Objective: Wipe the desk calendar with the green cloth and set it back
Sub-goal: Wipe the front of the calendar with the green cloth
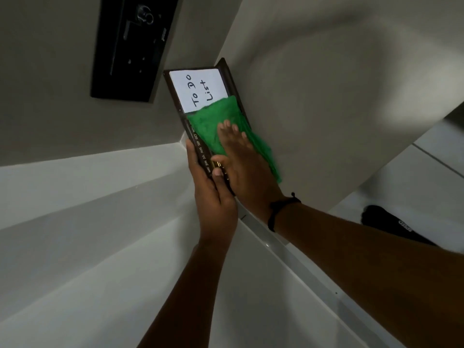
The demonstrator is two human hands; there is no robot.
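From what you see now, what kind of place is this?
Probably an indoor room at home or an office: plain pale walls, a black socket panel on the wall, and a desk calendar with a "To Do List" note.

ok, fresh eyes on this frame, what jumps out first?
The green cloth at centre, pressed flat by the right hand onto the dark calendar, which the left hand grips by its lower edge. Just above the cloth, a white card reading "To Do List" sits on the calendar's face. Upper left, a black panel is mounted on the grey wall.
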